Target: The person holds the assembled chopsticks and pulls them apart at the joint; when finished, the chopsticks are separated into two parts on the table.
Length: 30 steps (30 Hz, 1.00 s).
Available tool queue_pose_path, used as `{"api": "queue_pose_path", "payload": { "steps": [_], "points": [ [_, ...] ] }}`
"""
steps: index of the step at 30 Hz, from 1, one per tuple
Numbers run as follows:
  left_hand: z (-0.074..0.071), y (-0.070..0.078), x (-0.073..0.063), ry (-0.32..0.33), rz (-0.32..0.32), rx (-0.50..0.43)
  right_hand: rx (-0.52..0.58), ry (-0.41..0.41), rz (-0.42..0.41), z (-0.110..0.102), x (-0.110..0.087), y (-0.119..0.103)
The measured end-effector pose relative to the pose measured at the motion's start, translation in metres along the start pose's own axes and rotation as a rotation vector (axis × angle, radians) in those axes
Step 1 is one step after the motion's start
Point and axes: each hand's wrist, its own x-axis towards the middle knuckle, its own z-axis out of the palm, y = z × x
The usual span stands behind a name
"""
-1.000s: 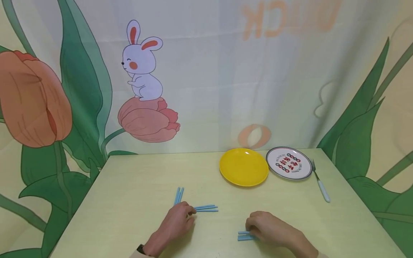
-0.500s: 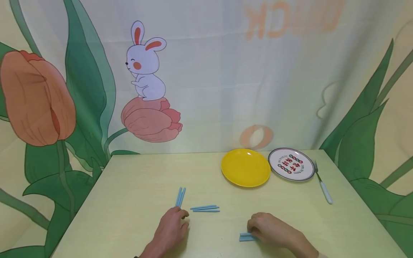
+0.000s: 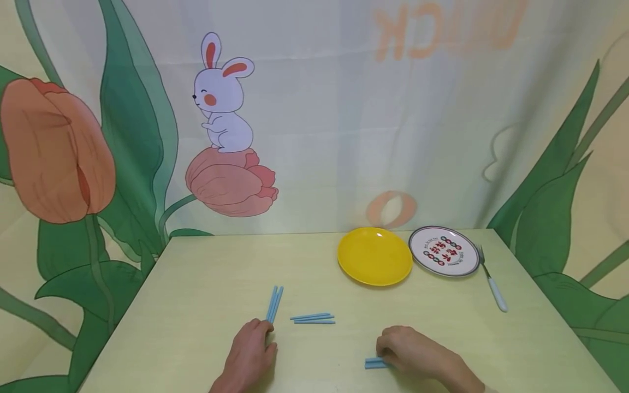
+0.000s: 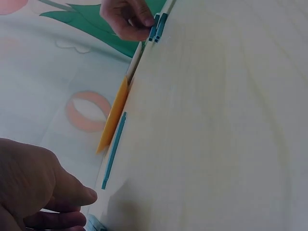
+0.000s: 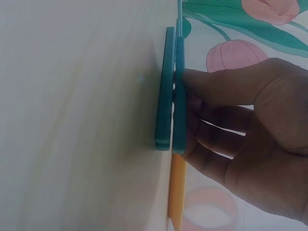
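Note:
My left hand (image 3: 248,349) has its fingertips at the near end of a small bunch of thin blue sticks (image 3: 275,303) that point away from me. The left wrist view shows its thumb (image 4: 77,190) apart from the fingers, with the bunch's end (image 4: 95,224) just below. Another group of blue sticks (image 3: 313,318) lies crosswise to the right of that hand. At the right, my right hand (image 3: 410,349) pinches short blue sticks (image 3: 375,363) between thumb and fingers. One blue stick (image 5: 166,91) lies beside the pinched one (image 5: 180,96) in the right wrist view.
A yellow plate (image 3: 374,256) sits at the back of the pale table (image 3: 221,273). Beside it are a white plate (image 3: 462,263) with red printing and a fork (image 3: 497,295) with a light handle. Behind the table hangs a printed curtain (image 3: 314,109).
My left hand has drawn back toward me and left, away from the crosswise sticks, to the near end of the left bunch. The right hand stays at its sticks.

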Motion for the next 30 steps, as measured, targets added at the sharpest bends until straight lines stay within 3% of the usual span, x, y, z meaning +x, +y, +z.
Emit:
{"api": "queue_pose_path", "payload": {
  "steps": [8,16,30],
  "points": [
    [0.0024,-0.0054,-0.0019,-0.047,-0.05,0.006,0.003,0.002,-0.004,0.0002,-0.001,0.0005],
    [0.0042,-0.0097,-0.0009,-0.047,-0.058,-0.001,0.004,0.001,-0.002,-0.0004,-0.0014,0.0017],
    [0.0007,-0.0082,0.0007,-0.091,-0.142,-0.021,-0.001,-0.003,0.006,0.0003,0.0008,0.0039]
  ]
}}
